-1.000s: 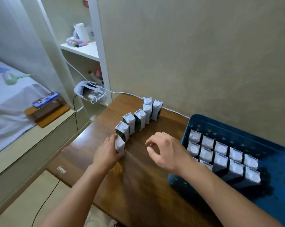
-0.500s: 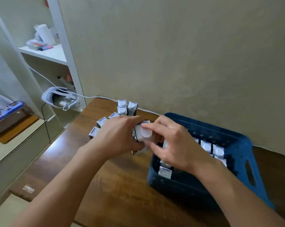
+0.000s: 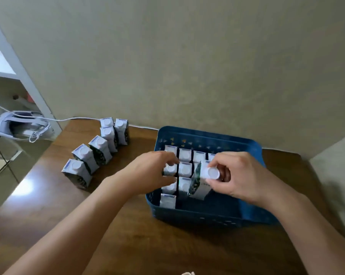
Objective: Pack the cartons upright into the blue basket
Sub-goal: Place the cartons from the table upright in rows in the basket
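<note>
While my right hand (image 3: 234,175) pinches a small carton (image 3: 202,180) by its round white cap, the box hangs tilted just above the packed rows in the blue basket (image 3: 207,135), its dark patterned side and pale front showing. My left hand (image 3: 153,171) reaches over the basket's left edge, fingers curled around the packed cartons (image 3: 184,155), which stand upright with white tops and caps. Six loose cartons (image 3: 100,149) of the same kind stand in a curved line on the brown table (image 3: 128,235), left of the basket.
</note>
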